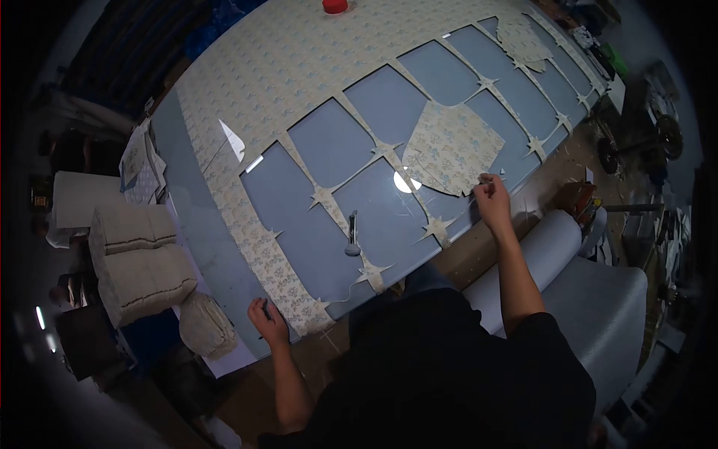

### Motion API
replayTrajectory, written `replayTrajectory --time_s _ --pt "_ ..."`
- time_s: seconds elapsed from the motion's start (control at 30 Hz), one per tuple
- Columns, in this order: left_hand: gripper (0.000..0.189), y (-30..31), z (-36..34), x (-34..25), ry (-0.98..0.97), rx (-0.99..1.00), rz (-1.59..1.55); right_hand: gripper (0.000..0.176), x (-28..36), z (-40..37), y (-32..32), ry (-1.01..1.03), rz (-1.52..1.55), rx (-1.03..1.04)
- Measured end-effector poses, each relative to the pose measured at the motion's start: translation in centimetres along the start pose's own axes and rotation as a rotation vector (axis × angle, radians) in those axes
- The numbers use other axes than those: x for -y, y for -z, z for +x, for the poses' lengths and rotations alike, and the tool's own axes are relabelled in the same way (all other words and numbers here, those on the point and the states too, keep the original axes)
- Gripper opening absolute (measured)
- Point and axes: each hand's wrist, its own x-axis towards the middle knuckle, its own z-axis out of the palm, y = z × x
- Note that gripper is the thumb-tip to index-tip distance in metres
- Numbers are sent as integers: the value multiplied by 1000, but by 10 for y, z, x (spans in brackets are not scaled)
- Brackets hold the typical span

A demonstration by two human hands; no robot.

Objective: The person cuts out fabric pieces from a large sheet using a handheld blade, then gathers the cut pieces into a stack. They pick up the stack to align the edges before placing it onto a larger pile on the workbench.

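Note:
Patterned fabric (299, 90) with several panel-shaped openings lies on the blue-grey table (206, 243). At the near left corner, my left hand (268, 322) has its fingers loosely apart beside the fabric's edge strip, with nothing seen in them. My right hand (491, 196) is closed at the lower tip of a loose cut fabric piece (456, 146); whether it grips the tip or something small is hard to make out. A cutting tool (353, 236) with a grey handle lies between the hands, farther in on the table.
Folded fabric stacks (142, 258) stand at the left beside the table. Rolls of grey material (550, 243) lie at the right. A red object (335, 6) is at the far edge, and a white triangular piece (232, 141) rests on the fabric.

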Motion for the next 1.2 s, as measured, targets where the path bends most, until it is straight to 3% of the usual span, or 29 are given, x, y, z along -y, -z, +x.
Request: replayTrajectory --time_s 0.07,0.1,0.17,0.2,0.27,0.33,0.4,0.53,0.6,0.63,0.73,0.8,0.87,1.0,1.07,1.2 --pt "20 2 0 0 11 -21 26 43 23 11 4 112 -327 -210" --pt "19 -1 0 0 15 -30 0 43 26 20 1 116 -314 -202" --pt "18 1 1 5 2 -31 -35 58 30 29 4 362 -659 -326" --pt "18 1 1 6 -1 -43 -26 58 29 28 3 358 -664 -345" --pt "18 -8 0 3 -8 -59 -58 70 25 33 -7 298 -840 -102" --pt "17 -2 0 2 4 -59 -38 70 28 34 -13 258 -839 -116" --pt "17 1 -2 7 24 -61 -76 65 43 33 -17 178 -846 5" --pt "17 -9 -2 -5 56 -94 -128 58 58 37 -11 212 -845 97" --pt "18 -11 -2 -13 206 -154 -222 55 61 32 -17 243 -831 151" --pt "18 -13 -2 -22 194 -157 -219 55 62 31 -19 242 -820 144" --pt "19 -31 -7 -66 143 -211 -130 54 64 30 -15 429 -780 330" --pt "21 -48 -6 -102 92 -201 -194 55 70 35 -6 383 -795 316" --pt "22 -60 1 -145 31 -126 -137 55 56 58 8 410 -528 222" --pt "24 -102 25 -233 -82 25 -90 56 55 147 73 448 -394 180" --pt "26 -134 40 -285 -51 62 -147 54 56 210 118 462 -483 47" --pt "34 -185 68 -391 -56 223 -223 59 60 329 200 390 -649 9"
